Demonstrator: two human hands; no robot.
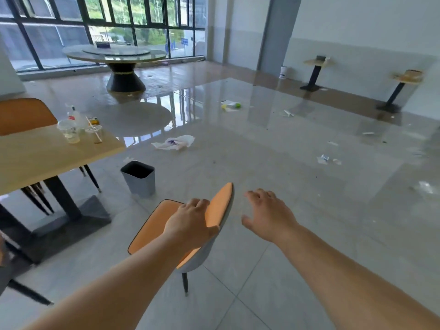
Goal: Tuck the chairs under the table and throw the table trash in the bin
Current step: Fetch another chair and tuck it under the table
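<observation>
Bright daylight came in through the tall windows [107, 27] at the far left and lit the room evenly. The glossy floor [285, 186] gave strong glare and mirror-like reflections of the panes and the round table [114, 53]. The pale tabletop [47, 153] looked slightly washed out. Shadows were soft. The wide-angle lens bowed lines near the edges, and far objects were smeared.

Left hand [190, 220] curled (right hand [269, 215] spread)

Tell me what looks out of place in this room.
The orange padded chair stands pulled out from the pale wooden table, held at its backrest by the left hand. A crumpled white paper lies on the floor near, not in, the grey plastic bin. Several used clear plastic cups crowd the table's corner.
</observation>
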